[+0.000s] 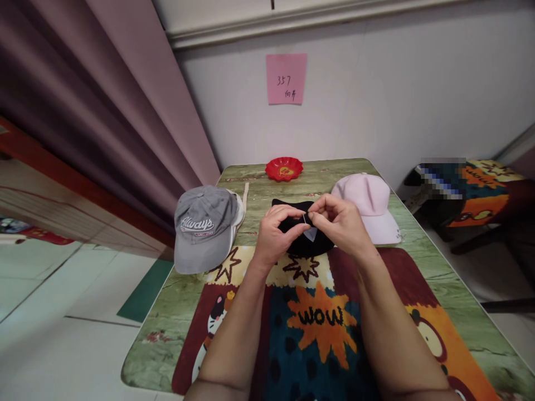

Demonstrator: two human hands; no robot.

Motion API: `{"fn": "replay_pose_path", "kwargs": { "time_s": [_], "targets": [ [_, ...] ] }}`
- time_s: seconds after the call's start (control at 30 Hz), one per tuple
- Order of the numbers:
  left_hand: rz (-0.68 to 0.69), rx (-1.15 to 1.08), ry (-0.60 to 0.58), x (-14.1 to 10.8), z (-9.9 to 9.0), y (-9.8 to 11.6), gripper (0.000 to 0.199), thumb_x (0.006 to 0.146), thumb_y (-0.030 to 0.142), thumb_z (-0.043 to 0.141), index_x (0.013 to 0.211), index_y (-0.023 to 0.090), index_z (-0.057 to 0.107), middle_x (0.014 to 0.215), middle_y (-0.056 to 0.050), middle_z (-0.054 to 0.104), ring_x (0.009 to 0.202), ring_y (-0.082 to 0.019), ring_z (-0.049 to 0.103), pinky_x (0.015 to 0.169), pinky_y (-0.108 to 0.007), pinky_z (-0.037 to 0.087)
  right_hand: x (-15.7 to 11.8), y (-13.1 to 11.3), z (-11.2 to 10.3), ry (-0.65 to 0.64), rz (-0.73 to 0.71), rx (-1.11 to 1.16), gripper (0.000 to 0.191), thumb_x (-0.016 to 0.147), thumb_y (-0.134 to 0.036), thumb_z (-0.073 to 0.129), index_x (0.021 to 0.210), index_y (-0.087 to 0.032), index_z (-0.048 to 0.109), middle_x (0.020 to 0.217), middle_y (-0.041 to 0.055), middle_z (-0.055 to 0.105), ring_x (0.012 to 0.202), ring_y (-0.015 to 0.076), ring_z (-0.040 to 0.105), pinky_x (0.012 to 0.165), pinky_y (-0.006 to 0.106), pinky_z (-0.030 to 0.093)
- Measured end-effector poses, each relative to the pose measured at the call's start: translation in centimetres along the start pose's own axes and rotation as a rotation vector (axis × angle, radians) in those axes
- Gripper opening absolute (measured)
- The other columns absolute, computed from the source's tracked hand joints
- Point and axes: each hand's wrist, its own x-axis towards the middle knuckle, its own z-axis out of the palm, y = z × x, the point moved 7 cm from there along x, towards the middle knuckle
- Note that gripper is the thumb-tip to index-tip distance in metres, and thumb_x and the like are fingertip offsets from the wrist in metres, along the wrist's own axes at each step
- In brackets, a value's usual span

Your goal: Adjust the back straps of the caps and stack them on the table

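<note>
Black cap [317, 245] lies on the bench [150, 328], over the far edge of a patterned mat [346, 278], with both hands above it covering part of it. A pale patch [310, 233] shows on its dark cloth. The left hand [276, 231] has its thumb and forefinger closed around a thin pale sliver [305, 218], its other fingers curled behind. The right hand [340, 223] has its thumb and forefinger pinched together just beside the sliver; whether they grip the sliver or part of the cap cannot be told.

To the left of the hands sits a grey cap [204, 223], its brim toward the near side and "Always" written across the front, with a pale strap [246, 195] sticking up at its far right. A pink cap [365, 195] sits to the right, just behind the right hand, its brim pointing near and right. Near the far edge stands a red dish [284, 169] with a scalloped rim. A pink note [286, 79] marked 357 is on the wall [376, 100] beyond. The mat spreads under both forearms, with "WOW" on an orange burst.
</note>
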Motion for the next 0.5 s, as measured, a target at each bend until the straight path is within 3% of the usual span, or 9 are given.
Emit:
{"fn": "replay_pose_path", "kwargs": {
  "time_s": [0.5],
  "targets": [
    [-0.019, -0.037, -0.019, 0.0, 0.0, 0.1, 0.019, 0.079, 0.032, 0.083, 0.093, 0.021, 0.076, 0.089, -0.004, 0.074, 0.089, -0.02, 0.067, 0.087, -0.036, 0.052, -0.4, -1.1, -0.1, -0.116, -0.045, -0.063, 0.011, 0.082, -0.028, 0.065, 0.084, -0.018, 0.07, 0.059, -0.0048, 0.051, 0.052, 0.0087, 0.039, 0.048, 0.023, 0.029]
  ]
}}
